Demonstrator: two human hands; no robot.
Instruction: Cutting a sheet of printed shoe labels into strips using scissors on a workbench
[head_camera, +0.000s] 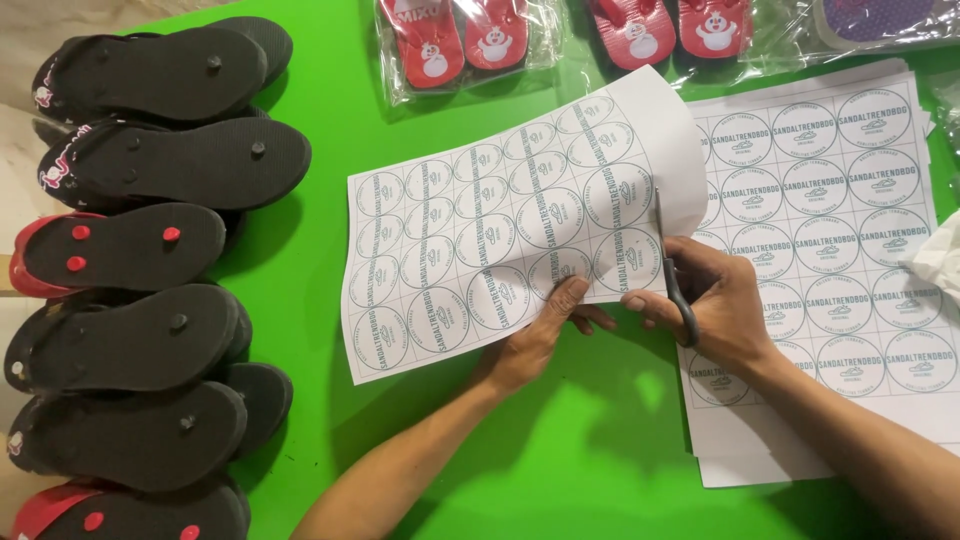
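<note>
While the left hand (530, 340) pinches the label sheet (500, 235) at mid-frame, the right hand (715, 300) grips scissors (672, 262) just right of it, blades pointing up-frame into the sheet's lower edge.

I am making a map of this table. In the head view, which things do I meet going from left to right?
Stacked sandals → held sheet of round labels → left hand → scissors → right hand → pile of label sheets.
</note>
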